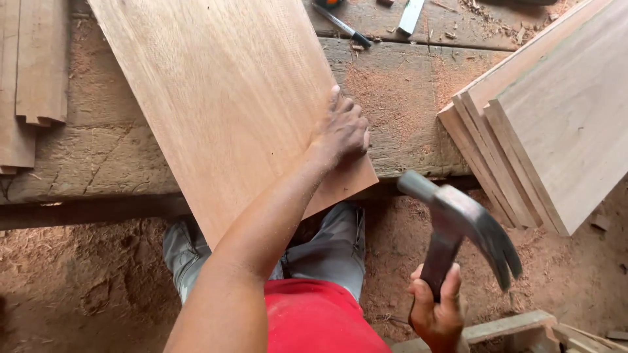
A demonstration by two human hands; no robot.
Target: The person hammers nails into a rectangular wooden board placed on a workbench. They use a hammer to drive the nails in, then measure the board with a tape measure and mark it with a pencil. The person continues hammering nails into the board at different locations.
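the left hand (341,133) lies flat on the big board (229,98), fingers by its edge. the right hand (437,312) grips a claw hammer (458,229). a crooked swing could smash those fingers, or the overhanging board could tip.

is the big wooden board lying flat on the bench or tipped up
Flat. The board lies on the workbench, its near corner overhanging the edge, with the left hand pressing on it.

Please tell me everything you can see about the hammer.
The hammer is a claw hammer with a grey metal head, worn and dull, and a dark handle. The right hand grips the handle, holding it raised in the air. Its round face points up-left, its curved claw down-right. Nothing else touches it.
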